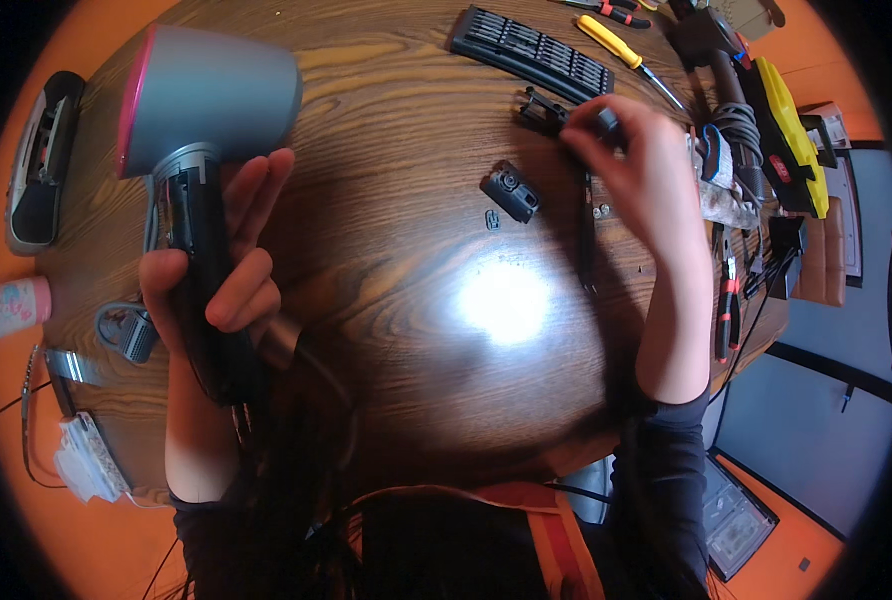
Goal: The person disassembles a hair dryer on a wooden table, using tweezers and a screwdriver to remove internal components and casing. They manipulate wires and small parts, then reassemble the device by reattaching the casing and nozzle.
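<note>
My left hand (241,250) is wrapped round the black handle of a hair dryer (211,95) with a grey head and a pink rim. The dryer is held upright over the left of the table, its handle partly bare of its casing. At the upper right, my right hand (646,160) has its fingers curled in, slightly blurred, with a small dark piece at the fingers that I cannot make out. Beside those fingertips lies a black plastic part (541,112). Nearer me are a small black housing (511,190), a tiny black clip (493,220) and a thin dark rod (587,240).
A bit set in a black case (531,52) lies at the back, beside a yellow-handled screwdriver (616,45). Red-and-black pliers (728,310) and a coiled cord (738,130) line the right edge. A grey plug (136,335) is at the left, with a pink bottle (14,308) beyond.
</note>
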Tool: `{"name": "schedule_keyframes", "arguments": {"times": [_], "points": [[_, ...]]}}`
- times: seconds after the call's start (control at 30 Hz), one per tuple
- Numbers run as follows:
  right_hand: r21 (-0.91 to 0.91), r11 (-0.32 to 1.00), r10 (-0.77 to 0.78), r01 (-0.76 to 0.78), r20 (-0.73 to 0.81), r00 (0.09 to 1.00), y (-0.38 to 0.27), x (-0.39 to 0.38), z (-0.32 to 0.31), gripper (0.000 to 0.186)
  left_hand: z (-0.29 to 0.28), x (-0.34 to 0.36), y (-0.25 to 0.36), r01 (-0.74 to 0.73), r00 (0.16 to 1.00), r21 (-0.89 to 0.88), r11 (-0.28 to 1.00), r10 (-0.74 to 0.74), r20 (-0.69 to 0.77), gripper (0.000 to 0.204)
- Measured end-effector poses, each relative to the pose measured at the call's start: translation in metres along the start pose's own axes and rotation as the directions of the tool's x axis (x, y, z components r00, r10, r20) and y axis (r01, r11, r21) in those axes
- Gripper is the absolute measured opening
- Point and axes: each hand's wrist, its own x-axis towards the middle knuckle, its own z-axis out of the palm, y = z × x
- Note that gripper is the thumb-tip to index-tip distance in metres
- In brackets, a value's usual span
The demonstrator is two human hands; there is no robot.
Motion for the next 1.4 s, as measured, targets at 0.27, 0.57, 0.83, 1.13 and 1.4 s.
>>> {"name": "schedule_keyframes", "arguments": {"times": [0.27,0.57,0.83,1.13,1.4], "points": [[-0.041,0.995,0.075,-0.088,-0.251,0.965,0.028,0.009,0.002,0.012,0.0,0.0,0.001,0.052,0.998,0.051,0.997,-0.051,-0.032,0.076],[0.259,0.887,-0.346,0.382,-0.174,0.922,-0.071,-0.015,0.012,0.018,0.01,0.004,-0.008,0.057,0.998,0.073,0.996,-0.058,0.02,0.076],[0.464,0.826,-0.334,0.321,-0.055,0.941,-0.097,0.005,0.048,0.023,0.021,0.002,-0.011,0.117,0.989,0.326,0.938,-0.079,-0.128,0.077],[0.595,0.744,-0.328,0.305,-0.074,0.942,-0.087,-0.001,0.054,0.016,0.023,-0.007,-0.017,0.11,0.939,0.375,0.92,0.027,-0.342,0.078],[0.632,0.685,-0.353,0.363,-0.148,0.924,-0.082,-0.009,0.056,0.016,0.027,-0.008,-0.015,0.192,0.927,0.476,0.858,0.001,-0.375,0.072]]}}
